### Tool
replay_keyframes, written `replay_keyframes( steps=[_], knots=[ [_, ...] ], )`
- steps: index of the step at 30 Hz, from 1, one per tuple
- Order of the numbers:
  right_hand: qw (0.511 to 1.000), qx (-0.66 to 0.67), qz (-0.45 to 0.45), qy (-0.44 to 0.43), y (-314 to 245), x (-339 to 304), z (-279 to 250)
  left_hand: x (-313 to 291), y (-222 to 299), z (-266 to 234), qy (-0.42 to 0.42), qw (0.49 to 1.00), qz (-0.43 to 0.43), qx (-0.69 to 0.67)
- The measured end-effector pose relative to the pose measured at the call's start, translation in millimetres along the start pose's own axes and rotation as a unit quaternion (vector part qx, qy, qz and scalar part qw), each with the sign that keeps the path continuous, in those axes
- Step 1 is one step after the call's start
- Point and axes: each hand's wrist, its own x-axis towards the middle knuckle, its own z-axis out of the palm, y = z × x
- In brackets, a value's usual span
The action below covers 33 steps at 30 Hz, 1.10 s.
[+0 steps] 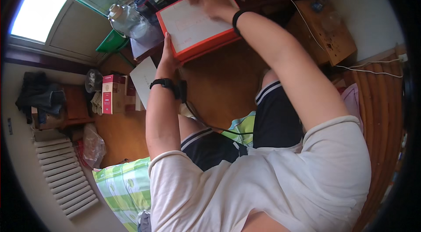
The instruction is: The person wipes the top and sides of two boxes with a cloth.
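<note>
A flat orange box with a white top [197, 23] is seen in the upper middle of the frame, lying tilted on a dark wooden desk [228, 74]. The left hand [168, 56] is pressed against the box's near left edge, thumb up along the side and fingers tucked out of view under or behind it, so that edge appears gripped. The right hand [212, 0] is laid flat on the far part of the white top, fingers spread and blurred; nothing is closed in it. A black band [237, 17] is worn on the right wrist and a black watch [165, 83] on the left.

For the box to be handled well, the lower edge is best kept firmly supported by the left hand while the top is steadied by the flat palm, so that the lid is not skewed and the clutter behind is not knocked.

That clutter, at the upper left of the box, includes a clear plastic bottle [127, 20] and a green folder [112, 41]. A white sheet [144, 78] hangs off the desk edge. At the left, a red and white carton [113, 94] stands on the wooden floor, a white radiator [66, 179] is seen at lower left, and a bright window [37, 10] at upper left.
</note>
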Motion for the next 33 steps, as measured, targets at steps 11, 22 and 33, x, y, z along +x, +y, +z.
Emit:
replay_keyframes(
  steps=[11,22,33],
  knots=[
    [0.992,0.046,-0.11,0.039,-8.4,-47.3,2.4,29.4,-4.9,44.7,-0.056,0.997,-0.044,-0.035],
    [0.991,0.007,-0.056,0.125,4.0,-51.2,10.0,29.0,-8.8,32.3,-0.098,0.992,-0.046,-0.066],
    [0.945,0.148,0.29,-0.003,47.5,-49.2,-26.7,24.2,-4.6,16.9,-0.021,0.999,-0.028,-0.041]
  ],
)
